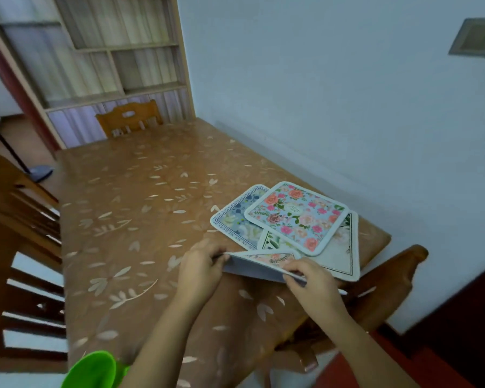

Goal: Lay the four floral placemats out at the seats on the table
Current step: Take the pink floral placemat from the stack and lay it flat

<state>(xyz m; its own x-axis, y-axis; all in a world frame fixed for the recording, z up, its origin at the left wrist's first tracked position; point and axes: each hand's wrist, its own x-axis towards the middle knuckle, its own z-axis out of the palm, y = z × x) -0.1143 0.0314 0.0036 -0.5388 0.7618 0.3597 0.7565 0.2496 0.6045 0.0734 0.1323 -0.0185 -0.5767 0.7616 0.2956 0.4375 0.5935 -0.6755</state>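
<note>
A loose pile of floral placemats lies at the table's near right corner. On top sits a blue mat with pink roses [296, 215]. Under it a pale blue mat with a lettered border [235, 218] pokes out left, and a white mat with a dark line border [339, 254] shows right. A fourth mat [259, 266] with a peach floral face is tilted up off the table, its grey underside toward me. My left hand [200, 268] pinches its left corner. My right hand [310, 280] grips its near right edge.
The table [140, 208] wears a brown cloth with a pale leaf print and stands against a white wall. Wooden chairs stand at the far end [129, 119], along the left side [20, 247] and at the near right [384, 287]. A green object [93, 371] shows at bottom.
</note>
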